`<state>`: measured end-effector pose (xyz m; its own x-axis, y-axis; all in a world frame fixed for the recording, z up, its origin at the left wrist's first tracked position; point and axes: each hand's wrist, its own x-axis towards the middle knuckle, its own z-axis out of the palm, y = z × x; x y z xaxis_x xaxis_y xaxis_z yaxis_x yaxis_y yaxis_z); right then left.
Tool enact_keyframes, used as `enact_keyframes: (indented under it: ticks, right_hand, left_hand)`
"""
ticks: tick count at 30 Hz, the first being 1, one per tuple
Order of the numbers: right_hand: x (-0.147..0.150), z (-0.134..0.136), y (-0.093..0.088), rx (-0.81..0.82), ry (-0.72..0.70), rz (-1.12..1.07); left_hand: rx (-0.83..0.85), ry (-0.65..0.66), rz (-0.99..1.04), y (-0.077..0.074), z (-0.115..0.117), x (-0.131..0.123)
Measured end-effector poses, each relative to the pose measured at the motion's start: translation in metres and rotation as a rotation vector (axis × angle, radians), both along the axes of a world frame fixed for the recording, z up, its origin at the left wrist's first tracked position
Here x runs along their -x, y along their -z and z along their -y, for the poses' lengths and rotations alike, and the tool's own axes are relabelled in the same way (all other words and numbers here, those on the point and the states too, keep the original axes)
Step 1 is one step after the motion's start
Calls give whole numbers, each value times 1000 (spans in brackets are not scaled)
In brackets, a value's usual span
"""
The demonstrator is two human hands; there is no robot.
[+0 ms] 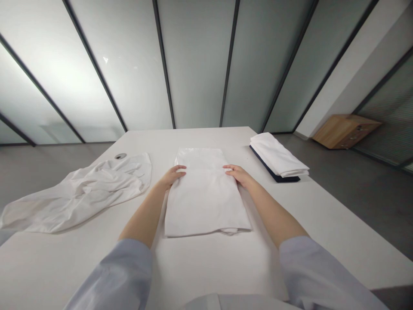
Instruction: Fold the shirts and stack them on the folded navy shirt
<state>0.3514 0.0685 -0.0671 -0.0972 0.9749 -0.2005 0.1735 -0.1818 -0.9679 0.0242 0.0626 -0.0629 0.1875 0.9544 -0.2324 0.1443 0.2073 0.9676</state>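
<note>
A white cloth (208, 202), folded into a long flat shape, lies in the middle of the white table. Its far end looks smoother and shinier, like a thin plastic sheet or bag (201, 158). My left hand (174, 175) grips the left edge of the cloth near its far end, thumb and fingers on top and at the side. On the opposite edge, at about the same height, my right hand (237, 173) grips the cloth too. A small fold sticks out at the cloth's near right corner.
Left on the table (213, 275) lies a crumpled white cloth (84, 193), partly over the edge, beside a round grommet (120, 156). At the right, a folded white cloth (277, 155) rests on a dark one (274, 173). A wooden cabinet (342, 131) stands beyond.
</note>
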Motion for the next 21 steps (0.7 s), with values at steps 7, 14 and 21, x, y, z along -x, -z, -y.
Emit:
enact_keyframes:
  ticks: [7, 14, 21]
  right_hand:
    - [-8, 0, -7, -107, -173, 191]
    - [-4, -5, -14, -364, -113, 622]
    - [-10, 2, -37, -793, 19, 816]
  left_hand:
    - [-109, 151, -116, -2, -1, 16]
    - [-399, 50, -724, -14, -13, 10]
    - [-784, -20, -958, -61, 9, 6]
